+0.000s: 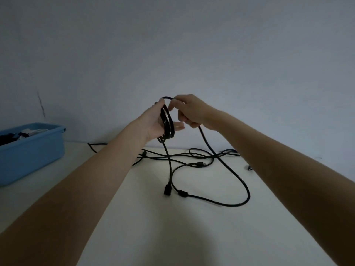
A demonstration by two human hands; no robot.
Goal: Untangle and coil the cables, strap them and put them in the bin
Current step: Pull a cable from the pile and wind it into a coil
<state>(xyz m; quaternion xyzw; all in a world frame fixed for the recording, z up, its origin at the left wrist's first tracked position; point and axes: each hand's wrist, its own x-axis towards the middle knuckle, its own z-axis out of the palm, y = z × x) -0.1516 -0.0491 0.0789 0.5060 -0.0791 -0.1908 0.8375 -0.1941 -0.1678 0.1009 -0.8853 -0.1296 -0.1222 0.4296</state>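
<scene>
A black cable coil (pixel 168 123) of a few loops hangs over my left hand (pixel 153 121), which holds it up above the table with the palm facing right. My right hand (pixel 189 112) pinches the same cable at the top of the coil, and the cable runs down from under that hand in a long loop (pixel 238 179) on the table. One end plug (pixel 166 189) dangles from the coil down to the tabletop. More black cables (pixel 192 155) lie tangled on the table behind. The blue bin (pixel 38 150) stands at the far left.
The white table (pixel 192 227) meets a plain wall at the back. The bin holds dark and white items. A small connector (pixel 249 167) lies by my right forearm. Another cable end (pixel 94 145) trails toward the bin.
</scene>
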